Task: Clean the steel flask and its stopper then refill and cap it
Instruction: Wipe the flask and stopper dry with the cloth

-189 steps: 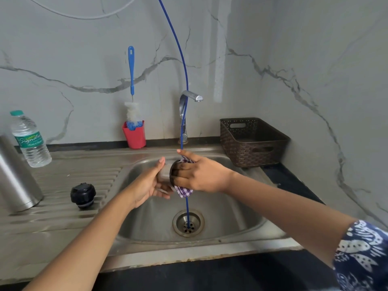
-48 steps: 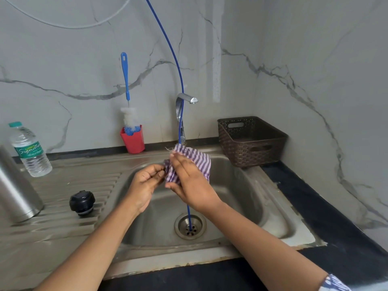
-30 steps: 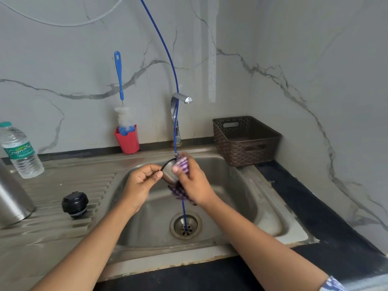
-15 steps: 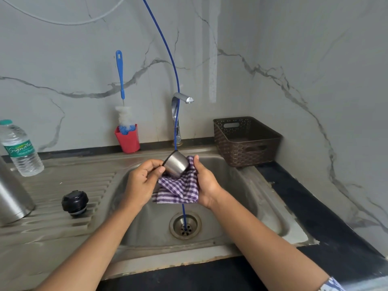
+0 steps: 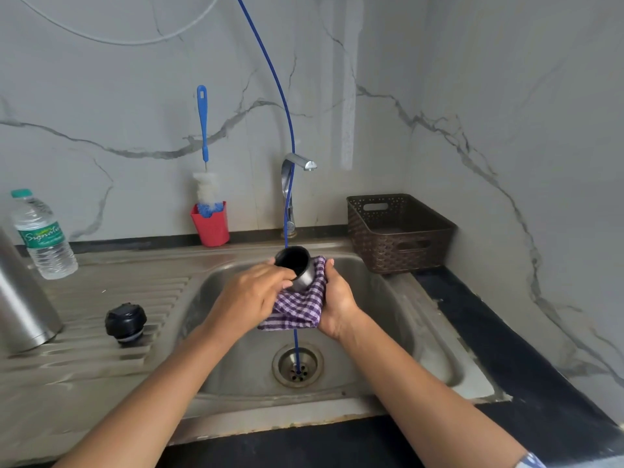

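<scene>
Light, rigid, probably slick cup (image 5: pixel 299 270): left fingers (image 5: pixel 278 282) pinch its rim, right hand (image 5: pixel 337 298) grips soft cloth (image 5: pixel 297 310) under its base.

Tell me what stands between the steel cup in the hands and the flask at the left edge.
Only the black stopper stands on the drainboard between the steel cup and the flask, slightly nearer the camera than the straight line. The water bottle stands further back, out of the way.
</scene>
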{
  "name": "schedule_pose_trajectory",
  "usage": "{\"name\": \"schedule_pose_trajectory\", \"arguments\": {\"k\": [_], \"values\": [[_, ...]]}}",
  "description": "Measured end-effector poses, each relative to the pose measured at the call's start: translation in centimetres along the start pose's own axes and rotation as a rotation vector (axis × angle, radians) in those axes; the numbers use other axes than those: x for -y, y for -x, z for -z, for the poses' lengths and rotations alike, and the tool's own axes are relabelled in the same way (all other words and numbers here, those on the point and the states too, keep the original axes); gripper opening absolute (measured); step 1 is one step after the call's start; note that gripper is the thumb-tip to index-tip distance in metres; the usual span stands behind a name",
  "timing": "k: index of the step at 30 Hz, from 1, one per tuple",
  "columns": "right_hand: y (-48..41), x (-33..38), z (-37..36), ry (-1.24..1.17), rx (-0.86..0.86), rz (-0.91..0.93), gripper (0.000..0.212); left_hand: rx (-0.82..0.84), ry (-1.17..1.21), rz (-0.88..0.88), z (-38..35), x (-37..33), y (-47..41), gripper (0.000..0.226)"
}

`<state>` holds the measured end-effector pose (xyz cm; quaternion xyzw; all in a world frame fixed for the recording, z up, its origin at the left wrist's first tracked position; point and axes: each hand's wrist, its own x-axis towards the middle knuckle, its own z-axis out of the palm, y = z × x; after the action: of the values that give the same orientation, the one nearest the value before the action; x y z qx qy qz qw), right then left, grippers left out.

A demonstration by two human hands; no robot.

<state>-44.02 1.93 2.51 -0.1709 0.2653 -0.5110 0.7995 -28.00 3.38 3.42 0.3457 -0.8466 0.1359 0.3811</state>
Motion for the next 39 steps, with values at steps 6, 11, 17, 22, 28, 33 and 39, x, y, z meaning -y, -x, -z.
{"name": "schedule_pose_trajectory", "arguments": {"k": [6, 11, 17, 22, 28, 33, 39], "values": [[0.1, -0.2, -0.2, 0.029, -0.03, 0.016, 0.064, 0.007, 0.058, 0.099, 0.3, 0.9, 0.2, 0.03], [0.0, 0.1, 0.3, 0.083, -0.115, 0.069, 0.064, 0.04, 0.144, 0.006, -0.4, -0.9, 0.4, 0.025], [-0.1, -0.6, 0.0, 0.138, -0.221, 0.11, 0.055, 0.081, -0.066, 0.009, 0.3, 1.1, 0.7, 0.024], [0.0, -0.3, -1.0, 0.13, -0.211, 0.12, 0.052, 0.016, -0.148, 0.192, 3.9, 3.2, 1.4, 0.011], [-0.8, -1.3, -3.9, 0.054, -0.134, 0.079, 0.059, -0.075, -0.153, 0.521, 12.6, 8.8, 3.0, 0.013], [-2.0, -4.0, -6.9, 0.11, -0.044, 0.014, 0.061, -0.292, 0.438, 1.017, 16.7, 11.1, 4.8, 0.013], [-3.1, -6.7, -10.0, 0.639, 0.044, 0.077, 0.035, -0.509, 1.243, 1.353, 16.3, 7.9, 5.9, 0.011]]}}
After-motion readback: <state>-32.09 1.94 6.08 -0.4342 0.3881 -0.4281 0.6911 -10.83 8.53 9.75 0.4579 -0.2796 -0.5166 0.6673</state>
